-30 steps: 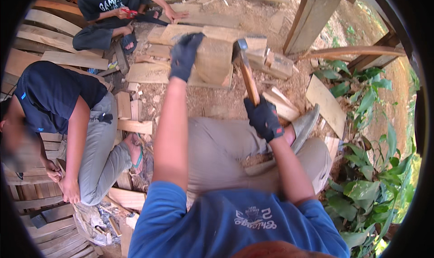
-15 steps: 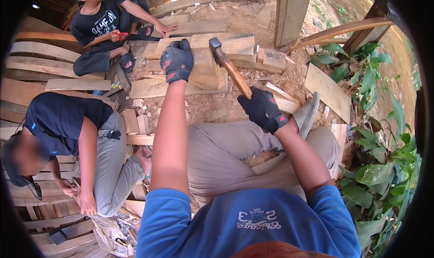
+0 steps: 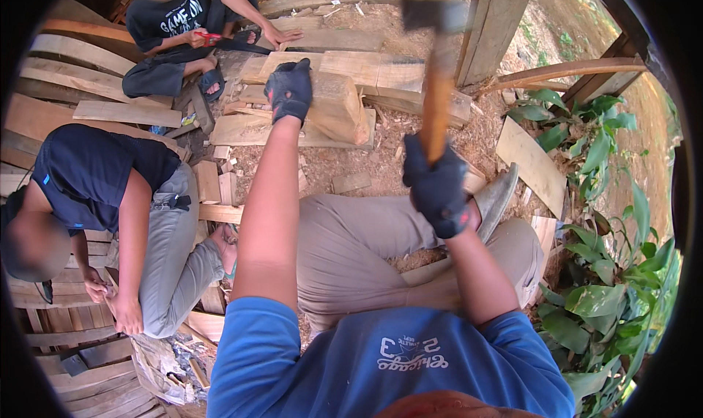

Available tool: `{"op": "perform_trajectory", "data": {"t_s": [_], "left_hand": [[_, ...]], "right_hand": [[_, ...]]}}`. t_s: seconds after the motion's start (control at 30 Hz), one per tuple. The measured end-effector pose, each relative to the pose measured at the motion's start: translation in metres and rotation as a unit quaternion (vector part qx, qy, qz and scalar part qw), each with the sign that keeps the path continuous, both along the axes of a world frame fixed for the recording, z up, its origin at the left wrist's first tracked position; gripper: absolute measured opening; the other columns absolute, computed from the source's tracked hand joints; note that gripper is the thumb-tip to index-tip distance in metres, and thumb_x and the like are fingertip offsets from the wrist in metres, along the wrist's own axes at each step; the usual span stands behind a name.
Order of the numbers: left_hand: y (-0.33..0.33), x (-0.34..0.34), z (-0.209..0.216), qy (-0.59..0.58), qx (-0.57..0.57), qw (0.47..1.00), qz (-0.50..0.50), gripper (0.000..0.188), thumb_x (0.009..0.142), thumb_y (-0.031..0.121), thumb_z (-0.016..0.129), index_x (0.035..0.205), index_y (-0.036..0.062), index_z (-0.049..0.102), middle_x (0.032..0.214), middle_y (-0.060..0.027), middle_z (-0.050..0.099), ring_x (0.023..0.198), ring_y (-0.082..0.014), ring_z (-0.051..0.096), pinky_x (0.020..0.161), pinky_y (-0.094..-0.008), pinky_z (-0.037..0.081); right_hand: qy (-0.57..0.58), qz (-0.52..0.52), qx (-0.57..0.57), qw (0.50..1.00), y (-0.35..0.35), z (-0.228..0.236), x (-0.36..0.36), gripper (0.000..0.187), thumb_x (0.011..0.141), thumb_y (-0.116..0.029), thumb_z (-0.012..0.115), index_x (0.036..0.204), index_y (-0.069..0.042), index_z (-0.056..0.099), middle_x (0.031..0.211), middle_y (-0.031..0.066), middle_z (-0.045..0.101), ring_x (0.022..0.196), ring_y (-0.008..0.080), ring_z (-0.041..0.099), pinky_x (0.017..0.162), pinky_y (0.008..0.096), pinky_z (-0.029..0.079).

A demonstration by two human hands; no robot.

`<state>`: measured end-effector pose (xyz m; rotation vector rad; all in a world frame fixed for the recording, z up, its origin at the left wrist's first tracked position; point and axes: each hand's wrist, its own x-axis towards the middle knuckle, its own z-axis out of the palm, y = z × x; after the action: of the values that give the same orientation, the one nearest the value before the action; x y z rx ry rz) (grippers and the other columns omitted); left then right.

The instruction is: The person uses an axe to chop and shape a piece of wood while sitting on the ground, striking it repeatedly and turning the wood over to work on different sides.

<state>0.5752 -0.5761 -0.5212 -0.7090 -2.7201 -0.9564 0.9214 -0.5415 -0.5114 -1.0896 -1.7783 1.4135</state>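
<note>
My right hand (image 3: pixel 437 180), in a dark glove, is closed around the wooden handle of a hammer (image 3: pixel 436 95). Its dark head is raised above the planks and smeared by motion. My left hand (image 3: pixel 288 90), gloved in black with red marks, is curled at the left end of a thick wooden block (image 3: pixel 338 110). The fingers are bent; what they grip, if anything, is hidden. Under the block lies a flat board (image 3: pixel 253 134), and a stack of timber (image 3: pixel 359 66) sits just beyond it.
A seated person (image 3: pixel 176 22) at the far left holds a red-handled tool (image 3: pixel 209 37). Another person (image 3: pixel 110 169) bends over at the left. A wooden post (image 3: pixel 492 33) stands at the far right, with leafy plants (image 3: pixel 600 271) along the right side. Offcuts (image 3: pixel 351 182) litter the ground.
My right hand has swung the hammer up and away from the block, its head now higher and further right. My left hand stays at the block.
</note>
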Motion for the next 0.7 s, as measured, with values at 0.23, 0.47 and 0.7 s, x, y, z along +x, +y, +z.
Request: {"op": "perform_trajectory", "data": {"t_s": [0.23,0.47,0.7], "left_hand": [[0.003,0.026,0.011,-0.016,-0.037,0.999,0.03,0.052,0.096,0.053,0.063,0.108,0.007,0.083,0.116,-0.0228,0.078,0.112,-0.0439,0.072,0.1,-0.0505,0.053],[0.01,0.045,0.005,0.008,0.03,1.0,0.003,0.049,0.095,0.044,0.056,0.096,0.0008,0.081,0.105,-0.0264,0.077,0.103,-0.048,0.072,0.096,-0.0551,0.054],[0.03,0.055,0.012,0.029,0.0,0.999,-0.029,0.046,0.095,0.04,0.054,0.098,0.0025,0.081,0.104,-0.0267,0.078,0.101,-0.0465,0.074,0.095,-0.0547,0.056]], "right_hand": [[-0.158,0.213,0.015,0.964,0.015,-0.054,-0.009,0.038,0.098,-0.036,0.068,0.107,0.0,0.069,0.093,0.0281,0.074,0.09,0.0465,0.073,0.081,0.0568,0.056],[-0.181,0.147,-0.056,0.971,0.014,-0.048,0.003,0.037,0.097,-0.034,0.072,0.101,0.003,0.069,0.079,0.0193,0.072,0.068,0.034,0.071,0.066,0.0458,0.057],[-0.112,0.187,-0.233,0.948,0.039,0.021,0.003,0.028,0.097,-0.024,0.075,0.1,0.004,0.069,0.07,0.0083,0.065,0.05,0.0174,0.063,0.05,0.0347,0.052]]}}
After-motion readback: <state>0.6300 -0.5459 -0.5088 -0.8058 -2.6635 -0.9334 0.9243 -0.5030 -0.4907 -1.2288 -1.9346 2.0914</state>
